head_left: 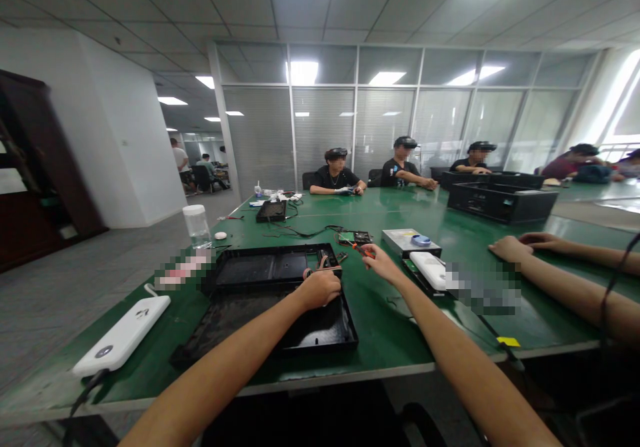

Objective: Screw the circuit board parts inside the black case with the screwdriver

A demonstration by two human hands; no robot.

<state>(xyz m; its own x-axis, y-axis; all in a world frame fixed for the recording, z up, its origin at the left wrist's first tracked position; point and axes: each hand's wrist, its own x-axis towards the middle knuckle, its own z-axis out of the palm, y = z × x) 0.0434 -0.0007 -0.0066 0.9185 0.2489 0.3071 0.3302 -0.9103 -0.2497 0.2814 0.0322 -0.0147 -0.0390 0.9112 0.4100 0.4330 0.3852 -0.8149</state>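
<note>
Over the right side of an open black plastic case (240, 320), my left hand (320, 288) is closed, its fingertips mostly hidden. A bundle of wires (316, 271) loops out at its knuckles and appears gripped in it. My right hand (381, 264), held to the right of the case, is wrapped round the orange-and-black handle of a screwdriver (361, 250). The tool's thin shaft points up and left, close to a green circuit board (346, 238). The case's two shallow halves lie side by side, one behind the other.
A white power bank (125, 334) and clear jar (197, 227) stand left. A metal box (410, 242) with blue tape (421, 240), and a white device (428, 270), lie right. Another person's hands (513, 248) rest nearby at right. Black bins (500, 200) and several people are across the green table (380, 330).
</note>
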